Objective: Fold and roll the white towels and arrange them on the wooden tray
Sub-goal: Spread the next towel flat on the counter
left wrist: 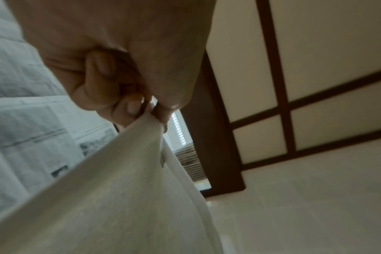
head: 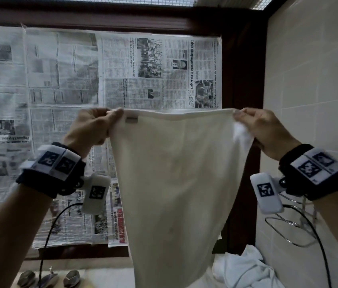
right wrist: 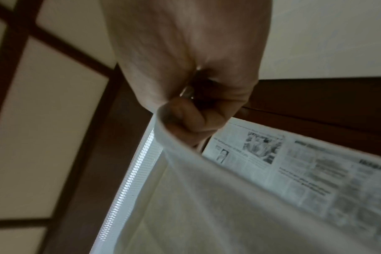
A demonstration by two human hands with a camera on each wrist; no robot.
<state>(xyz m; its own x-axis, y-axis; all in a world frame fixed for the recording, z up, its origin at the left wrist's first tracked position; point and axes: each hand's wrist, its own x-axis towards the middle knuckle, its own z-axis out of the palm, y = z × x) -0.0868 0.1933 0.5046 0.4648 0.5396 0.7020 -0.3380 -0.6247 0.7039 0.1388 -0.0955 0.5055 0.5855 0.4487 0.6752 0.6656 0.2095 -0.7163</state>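
A white towel [head: 172,183] hangs in the air in front of me, stretched by its top edge and tapering downward. My left hand [head: 99,123] pinches its top left corner beside a small grey label [head: 131,120]. My right hand [head: 255,125] pinches the top right corner. In the left wrist view the left hand [left wrist: 150,104] grips the towel [left wrist: 111,197] between thumb and curled fingers. In the right wrist view the right hand [right wrist: 185,116] has the towel [right wrist: 218,206] edge wrapped over a curled finger. The wooden tray is not in view.
Newspaper sheets [head: 64,80] cover the window behind the towel, framed in dark wood [head: 245,80]. A tiled wall [head: 313,80] stands at the right with a wire rack [head: 290,227]. A crumpled white towel [head: 245,269] lies at the lower right. Metal tap handles [head: 47,279] sit at the lower left.
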